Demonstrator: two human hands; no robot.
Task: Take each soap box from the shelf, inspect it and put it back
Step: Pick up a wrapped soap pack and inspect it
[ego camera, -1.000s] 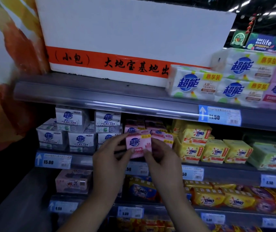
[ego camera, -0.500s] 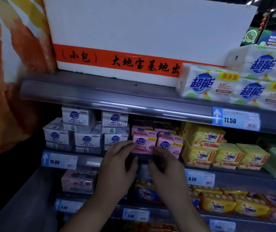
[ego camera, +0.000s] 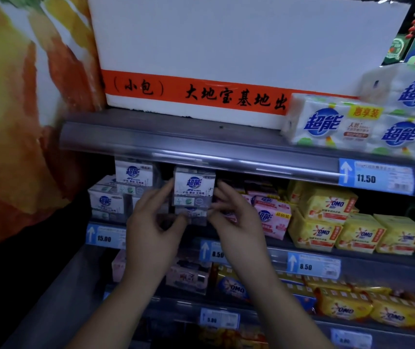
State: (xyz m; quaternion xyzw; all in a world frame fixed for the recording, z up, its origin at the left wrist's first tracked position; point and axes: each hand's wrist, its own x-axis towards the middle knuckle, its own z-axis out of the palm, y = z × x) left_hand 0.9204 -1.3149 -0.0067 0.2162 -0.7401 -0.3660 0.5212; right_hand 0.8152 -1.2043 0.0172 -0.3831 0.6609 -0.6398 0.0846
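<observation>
A white soap box point(ego camera: 193, 188) with a blue logo sits at the front of the middle shelf point(ego camera: 377, 260), on top of another white box. My left hand point(ego camera: 152, 233) holds its left side, fingers up along the edge and thumb underneath. At its right side my right hand point(ego camera: 236, 222) holds it the same way. More white soap boxes point(ego camera: 106, 200) stand to the left. The pink soap boxes point(ego camera: 272, 217) rest on the shelf just right of my right hand.
Yellow OMO soap packs point(ego camera: 327, 210) fill the shelf to the right. The upper shelf rail point(ego camera: 201, 149) hangs just above the white box and carries a large white carton point(ego camera: 226, 46) and white soap multipacks point(ego camera: 332, 122). Blue price tags point(ego camera: 375, 177) line the shelf edges; more packs lie below.
The pink soap box has gone back onto the shelf and both hands have let go of it. They moved left and up and now hold a white soap box.
</observation>
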